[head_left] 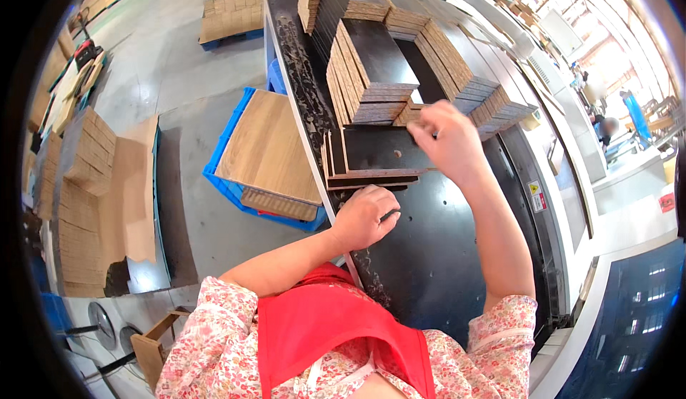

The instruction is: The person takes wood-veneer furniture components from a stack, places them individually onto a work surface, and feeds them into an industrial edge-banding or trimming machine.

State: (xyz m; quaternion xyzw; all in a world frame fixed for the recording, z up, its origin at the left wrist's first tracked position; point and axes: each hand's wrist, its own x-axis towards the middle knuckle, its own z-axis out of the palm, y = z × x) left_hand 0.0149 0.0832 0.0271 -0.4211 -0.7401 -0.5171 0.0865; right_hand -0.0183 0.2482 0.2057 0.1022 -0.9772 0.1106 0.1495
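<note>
A short stack of dark-faced wooden panels [379, 157] lies flat on the black work table [421, 256] in front of me. My left hand [366, 215] rests curled at the near edge of this stack, fingers closed against the panel edges. Farther up, my right hand [444, 136] pinches the far right corner of the stack, next to a small wood-edged piece [409, 113]. Behind them stand leaning rows of similar panels [368, 70], dark faces and pale layered edges showing.
More leaning panel rows [457, 67] fill the table's far side. Left of the table a blue pallet [236, 185] carries a wood-grain board [268, 145]. Stacks of pale boards [86, 185] stand on the floor at left. Another person [609, 129] is far right.
</note>
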